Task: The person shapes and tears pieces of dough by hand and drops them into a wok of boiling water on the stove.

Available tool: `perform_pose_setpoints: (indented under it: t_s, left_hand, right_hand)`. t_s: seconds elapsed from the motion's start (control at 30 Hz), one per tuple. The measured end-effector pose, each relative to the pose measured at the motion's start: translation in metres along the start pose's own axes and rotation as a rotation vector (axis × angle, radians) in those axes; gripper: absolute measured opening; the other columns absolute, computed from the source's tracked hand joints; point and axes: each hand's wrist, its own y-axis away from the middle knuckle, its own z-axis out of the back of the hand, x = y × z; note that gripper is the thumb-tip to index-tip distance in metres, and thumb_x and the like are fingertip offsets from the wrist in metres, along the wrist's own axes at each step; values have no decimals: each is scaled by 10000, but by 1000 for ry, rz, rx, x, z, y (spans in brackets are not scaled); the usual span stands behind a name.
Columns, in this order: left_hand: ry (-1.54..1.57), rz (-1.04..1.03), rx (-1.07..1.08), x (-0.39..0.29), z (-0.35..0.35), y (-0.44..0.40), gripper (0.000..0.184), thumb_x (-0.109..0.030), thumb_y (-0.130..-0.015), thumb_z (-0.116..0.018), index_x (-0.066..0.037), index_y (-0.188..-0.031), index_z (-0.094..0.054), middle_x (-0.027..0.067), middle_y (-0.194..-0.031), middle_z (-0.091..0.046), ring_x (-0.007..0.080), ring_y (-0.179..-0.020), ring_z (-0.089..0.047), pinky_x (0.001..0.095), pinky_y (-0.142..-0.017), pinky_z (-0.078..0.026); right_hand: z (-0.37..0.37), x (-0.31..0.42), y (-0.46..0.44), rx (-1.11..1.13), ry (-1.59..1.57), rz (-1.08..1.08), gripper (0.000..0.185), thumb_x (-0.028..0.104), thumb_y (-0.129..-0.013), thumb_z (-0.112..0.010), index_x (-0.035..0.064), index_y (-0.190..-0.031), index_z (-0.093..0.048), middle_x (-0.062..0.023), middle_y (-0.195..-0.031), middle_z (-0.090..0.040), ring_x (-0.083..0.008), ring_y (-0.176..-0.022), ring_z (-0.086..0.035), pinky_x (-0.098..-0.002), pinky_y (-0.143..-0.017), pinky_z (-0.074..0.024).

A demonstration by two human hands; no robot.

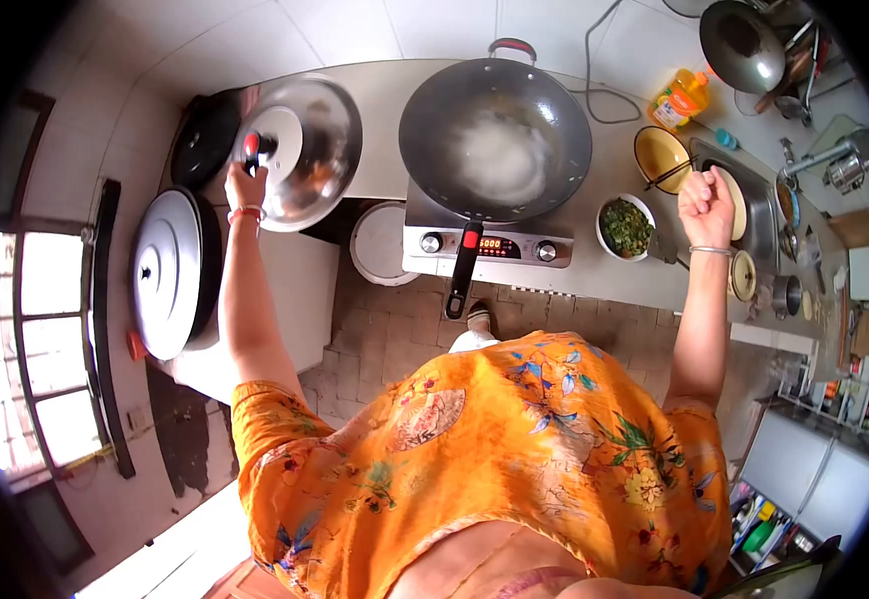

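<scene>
1. The left hand point(245, 186) is at the left of the scene, its fingers wrapped around the red-and-black knob of a large silver lid point(329, 135).
2. That lid sits left of the wok point(424, 115), well apart from it, tilted so that its shiny outer face shows; whether its edge touches the counter point(382, 145) I cannot tell.
3. The wok rests on the cooker point(524, 250) in the middle of the scene, uncovered, its long black-and-red handle pointing to the near side. A cloudy white patch covers its bottom; whether it is liquid, foam or steam is unclear.
4. Red digits are lit on the cooker's front panel, between two round knobs.
5. The right hand point(706, 208) is raised at the right, fingers curled in toward the palm. I cannot tell whether they pinch anything.
6. Left of that hand, a white bowl point(604, 241) of chopped greens point(628, 227) stands near the counter's front edge.
7. Farther back is a yellow bowl point(657, 150), with dark chopsticks point(670, 177) beside the right hand.
8. An orange bottle point(680, 100) stands beyond the yellow bowl, toward the far wall.
</scene>
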Motion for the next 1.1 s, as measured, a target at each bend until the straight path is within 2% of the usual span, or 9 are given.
perform_pose_setpoints:
  t_s: [0.33, 0.47, 0.57, 0.63, 0.73, 0.8, 0.9, 0.97, 1.1]
  left_hand:
    - [-64, -53, 165, 30, -122, -26, 369, -316, -641, -659, 11, -813, -642, 223, -828, -642, 380, -846, -619, 439, -780, -478]
    - [230, -9, 298, 1, -114, -30, 303, -283, -709, -660, -82, -934, -690, 146, -891, -676, 261, -815, -646, 380, -737, -482]
    - [-9, -102, 278, 9, -133, -63, 362, -279, -740, -662, -17, -989, -654, 174, -915, -668, 325, -850, -640, 428, -758, -477]
    - [-240, -88, 286, 18, -144, -83, 463, -367, -818, -599, -33, -1140, -592, 164, -1112, -615, 310, -1036, -580, 426, -868, -464]
    - [-431, 177, 108, -45, -141, -53, 652, -561, -836, -506, -88, -1284, -494, 156, -1238, -538, 386, -1133, -495, 535, -914, -410]
    - [-515, 85, 77, -64, -128, -79, 699, -613, -837, -466, -97, -1308, -459, 160, -1246, -516, 375, -1156, -475, 507, -944, -394]
    - [-44, -409, -216, -122, -65, -93, 542, -431, -852, -596, -28, -1211, -540, 204, -1213, -533, 381, -1101, -510, 500, -936, -399]
    - [29, -596, -392, -236, 14, -35, 428, -305, -883, -592, -29, -1206, -545, 203, -1222, -531, 354, -1123, -507, 485, -957, -403]
    - [505, -772, -289, -415, 92, 121, 375, -107, -919, -517, -22, -1278, -450, 160, -1312, -450, 278, -1196, -468, 409, -963, -427]
  right_hand:
    - [11, -21, 45, -257, 86, 52, 274, 230, -932, -495, 96, -693, -506, 12, -565, -426, -77, -412, -346, -215, -380, -263]
    - [43, -14, 74, -264, 100, 139, 316, 266, -914, -522, 109, -641, -496, 33, -513, -399, -67, -383, -338, -208, -369, -262]
    - [47, -5, 94, -377, 86, 199, 263, 260, -895, -548, 119, -673, -524, 24, -540, -443, -64, -393, -349, -206, -351, -259]
    - [55, 0, 109, -493, 90, 237, 236, 248, -889, -548, 116, -696, -515, 23, -562, -459, -69, -406, -356, -209, -368, -262]
    - [74, 24, 148, -529, 142, 291, 216, 233, -891, -538, 104, -720, -514, 21, -577, -468, -72, -423, -368, -212, -385, -269]
    - [89, 35, 172, -551, 143, 327, 210, 229, -892, -534, 99, -729, -513, 17, -581, -469, -75, -428, -371, -214, -389, -273]
    - [121, 52, 217, -644, 33, 353, 224, 231, -898, -525, 99, -718, -504, 12, -574, -463, -79, -424, -367, -220, -388, -270]
    - [162, 69, 259, -606, 52, 380, 237, 228, -899, -521, 101, -702, -490, -3, -564, -462, -85, -412, -363, -228, -379, -270]
    - [208, 99, 338, -764, -53, 488, 253, 240, -890, -531, 102, -683, -482, -8, -535, -456, -90, -397, -362, -234, -372, -269]
